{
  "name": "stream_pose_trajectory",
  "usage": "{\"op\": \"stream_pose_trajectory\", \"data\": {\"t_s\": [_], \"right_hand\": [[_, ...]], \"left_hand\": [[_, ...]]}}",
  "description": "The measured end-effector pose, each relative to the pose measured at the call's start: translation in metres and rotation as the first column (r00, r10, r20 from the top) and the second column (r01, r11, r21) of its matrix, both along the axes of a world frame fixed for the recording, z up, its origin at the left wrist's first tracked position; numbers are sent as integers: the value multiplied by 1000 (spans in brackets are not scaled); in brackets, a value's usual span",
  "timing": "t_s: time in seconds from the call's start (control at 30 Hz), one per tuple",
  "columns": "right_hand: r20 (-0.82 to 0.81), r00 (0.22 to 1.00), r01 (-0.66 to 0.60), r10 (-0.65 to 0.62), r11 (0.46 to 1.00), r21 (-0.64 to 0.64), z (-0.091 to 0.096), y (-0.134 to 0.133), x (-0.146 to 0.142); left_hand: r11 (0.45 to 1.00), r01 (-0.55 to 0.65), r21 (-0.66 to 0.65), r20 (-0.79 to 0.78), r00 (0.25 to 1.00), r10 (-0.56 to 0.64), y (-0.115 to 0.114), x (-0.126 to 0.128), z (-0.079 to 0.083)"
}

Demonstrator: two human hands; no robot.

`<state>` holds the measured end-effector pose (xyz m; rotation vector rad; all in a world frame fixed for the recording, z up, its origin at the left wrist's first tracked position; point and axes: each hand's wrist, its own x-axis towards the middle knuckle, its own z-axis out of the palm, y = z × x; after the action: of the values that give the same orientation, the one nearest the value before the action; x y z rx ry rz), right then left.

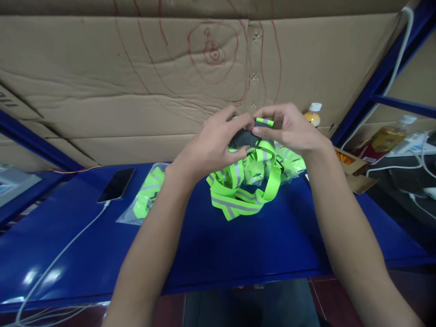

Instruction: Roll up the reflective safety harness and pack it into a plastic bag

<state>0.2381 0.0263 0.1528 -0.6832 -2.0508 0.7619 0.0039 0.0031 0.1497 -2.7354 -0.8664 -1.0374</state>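
Observation:
Both my hands are raised above a blue table (218, 254). My left hand (213, 145) and my right hand (289, 129) are closed together on the black buckle end (243, 136) of a neon green reflective strap (243, 188). The strap's loops, with grey reflective stripes, hang down from my fingers onto the table. A short green piece (265, 121) of it sticks out between my right thumb and fingers.
A clear bag of green straps (146, 195) lies left of the pile, and more bagged straps (291, 163) right of it. A black phone (116, 184) with a white cable (61, 256) lies at the left. Cardboard (136, 91) backs the table; bottles (313, 114), a box and cables stand at the right.

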Motion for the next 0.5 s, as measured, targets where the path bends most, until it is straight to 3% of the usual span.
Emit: {"op": "stream_pose_trajectory", "data": {"t_s": [0.13,0.3,0.4,0.5], "right_hand": [[65,996,60,-63,997,49,2,-3,3],[290,937,103,-195,947,303,8,-16,-4],[352,879,159,-322,894,420,4,-20,-12],[334,870,192,-363,873,448,0,-19,-9]], "left_hand": [[997,-4,-72,36,999,6,-1,2,2],[983,39,-180,121,992,-17,-2,-1,5],[983,57,-176,94,995,-41,-2,-3,4],[992,27,-127,46,999,-21,0,-5,1]]}}
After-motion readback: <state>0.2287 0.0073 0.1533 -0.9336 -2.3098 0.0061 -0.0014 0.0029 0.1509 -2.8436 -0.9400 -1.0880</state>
